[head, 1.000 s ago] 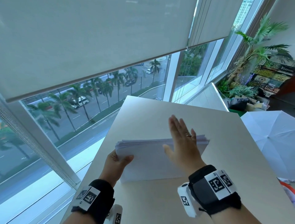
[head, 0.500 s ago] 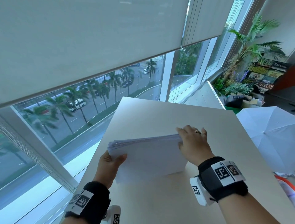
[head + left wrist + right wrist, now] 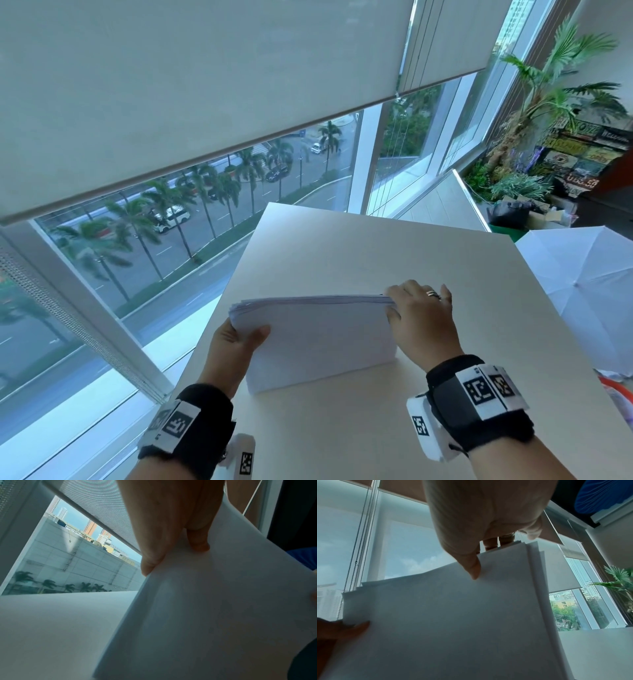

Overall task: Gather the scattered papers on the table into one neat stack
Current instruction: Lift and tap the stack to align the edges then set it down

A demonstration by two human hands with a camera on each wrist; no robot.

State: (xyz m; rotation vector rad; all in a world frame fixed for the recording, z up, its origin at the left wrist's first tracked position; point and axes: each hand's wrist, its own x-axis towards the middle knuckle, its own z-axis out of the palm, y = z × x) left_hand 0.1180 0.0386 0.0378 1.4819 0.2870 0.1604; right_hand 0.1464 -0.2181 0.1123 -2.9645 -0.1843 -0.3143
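Observation:
A stack of white papers [image 3: 318,339] stands upright on its long edge on the pale table [image 3: 359,260]. My left hand [image 3: 236,339] grips the stack's upper left corner, thumb on the near face and fingers behind. My right hand [image 3: 416,318] grips the upper right corner the same way, a ring on one finger. In the left wrist view the thumb [image 3: 150,563] presses the papers [image 3: 214,615]. In the right wrist view my right thumb [image 3: 472,568] lies on the papers [image 3: 445,622], whose sheet edges sit slightly uneven at the top and right.
The table's left edge runs along a large window [image 3: 191,222] with a lowered roller blind [image 3: 205,85]. A white open umbrella [image 3: 582,274] stands just past the table's right edge. Potted plants [image 3: 555,102] and clutter fill the far right corner.
My right hand went from lying flat on the stack to curling round its right corner. The papers rose from leaning to standing upright on their edge, and their sheets drew closer together.

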